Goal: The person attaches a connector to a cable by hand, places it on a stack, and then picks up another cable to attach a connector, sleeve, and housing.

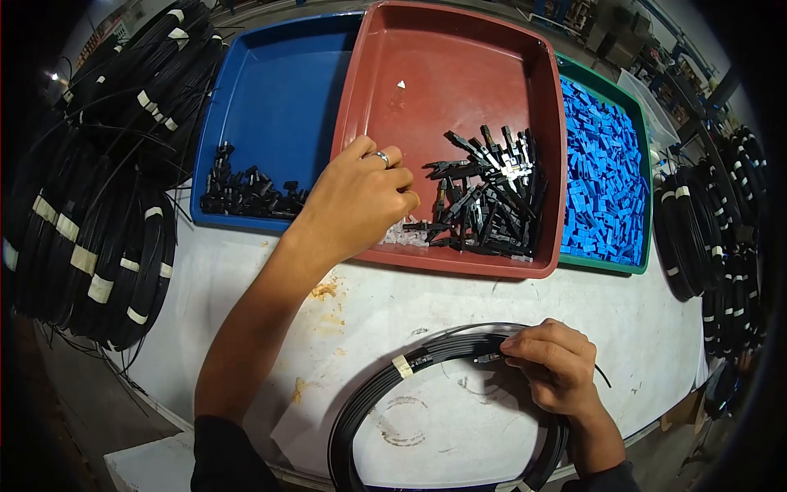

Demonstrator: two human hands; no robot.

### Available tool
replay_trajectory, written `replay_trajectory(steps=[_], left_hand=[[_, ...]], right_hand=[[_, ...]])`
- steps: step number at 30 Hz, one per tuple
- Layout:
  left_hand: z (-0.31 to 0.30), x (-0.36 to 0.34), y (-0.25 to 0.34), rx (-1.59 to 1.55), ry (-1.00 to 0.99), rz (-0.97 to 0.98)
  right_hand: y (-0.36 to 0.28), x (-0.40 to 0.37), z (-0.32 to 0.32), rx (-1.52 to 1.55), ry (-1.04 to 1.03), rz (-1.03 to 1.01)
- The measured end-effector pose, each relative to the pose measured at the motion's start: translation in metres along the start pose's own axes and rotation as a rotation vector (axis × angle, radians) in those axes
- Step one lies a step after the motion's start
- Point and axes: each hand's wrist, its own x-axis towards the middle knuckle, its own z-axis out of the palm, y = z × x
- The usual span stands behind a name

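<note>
My left hand [361, 193] is over the front left part of the red tray [451, 49], with a ring on one finger. Its fingers are curled together, and anything between them is hidden. Small clear plastic pieces [407, 232] lie just below it, beside a pile of black connectors [492, 193]. My right hand [557, 361] pinches a black cable at the coil [352, 414]. A small dark connector [488, 358] sticks out to the left of those fingers. White tape [402, 366] binds the coil, which rests on the table.
A blue tray [279, 66] with small black parts [246, 193] stands at the left. To the right, a green tray [645, 238] holds many blue clips [602, 180]. Taped black cable coils [90, 246] crowd the left side, and more coils [693, 230] hang at the right.
</note>
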Motion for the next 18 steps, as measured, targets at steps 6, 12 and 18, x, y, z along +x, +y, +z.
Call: replay_trajectory(steps=[6, 12, 18], left_hand=[[0.003, 0.0, -0.001, 0.009, 0.0, 0.003], [0.001, 0.002, -0.002, -0.006, -0.009, -0.024], [-0.018, 0.003, -0.007, -0.189, 0.139, -0.078]], right_hand=[[0.0, 0.0, 0.0, -0.003, -0.007, 0.004], [0.001, -0.001, 0.001, -0.006, 0.002, 0.009], [-0.002, 0.002, -0.003, 0.017, -0.009, 0.0]])
